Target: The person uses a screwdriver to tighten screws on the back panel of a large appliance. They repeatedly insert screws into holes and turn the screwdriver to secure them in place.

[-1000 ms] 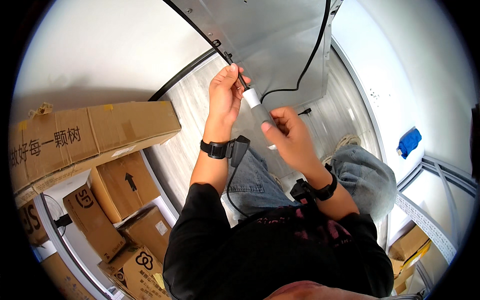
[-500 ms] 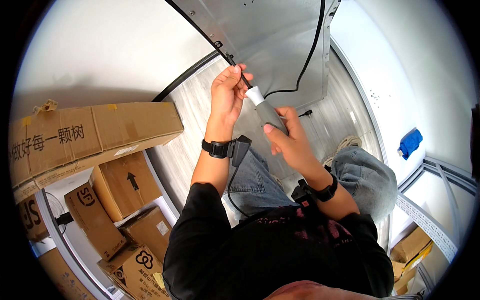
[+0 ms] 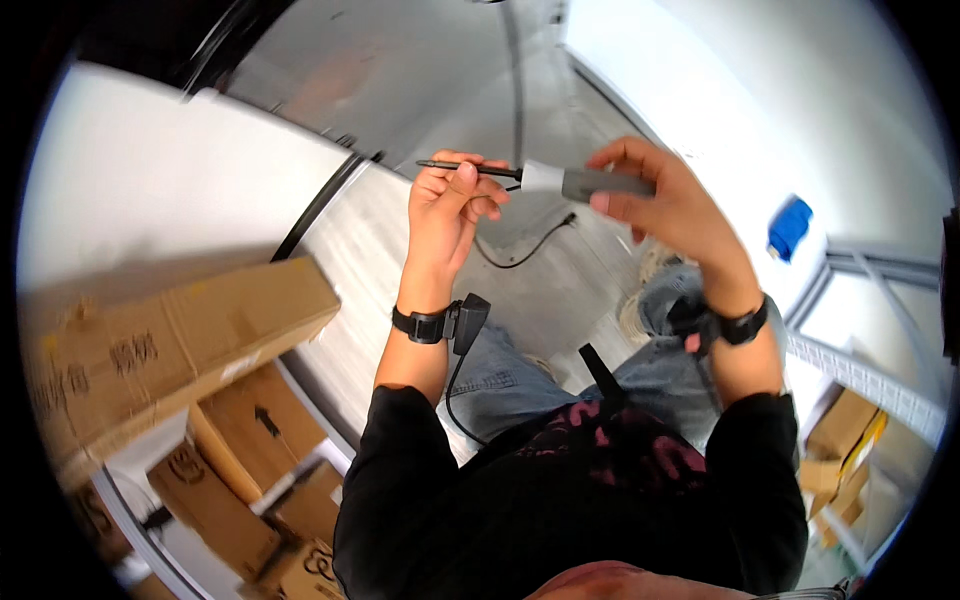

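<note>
a narrow room with pale walls and a grey, wood-grained floor (image 3: 350, 235); a broad grey metal panel (image 3: 400, 75) occupies the top of the frame. at centre, a grey-and-white screwdriver with a thin black shaft (image 3: 543, 179) lies nearly level across the two hands, its tip toward the left of the frame. the left hand (image 3: 445, 210) pinches the shaft between thumb and fingers; the right hand (image 3: 690, 205) is closed about the grey handle. the step in hand is judged to be two-handed handling of the tool, its tip apart from the panel; the next move would seem to call for a steady hold on the handle and control of where the tip points.

containers: at left, a long brown cardboard box (image 3: 210, 315); below it, at lower left, a tan cardboard box with a black arrow (image 3: 255, 425) and a narrow brown cardboard box (image 3: 215, 510); at lower right, small brown cardboard boxes (image 3: 842, 430). the contents of all cannot be seen.
</note>
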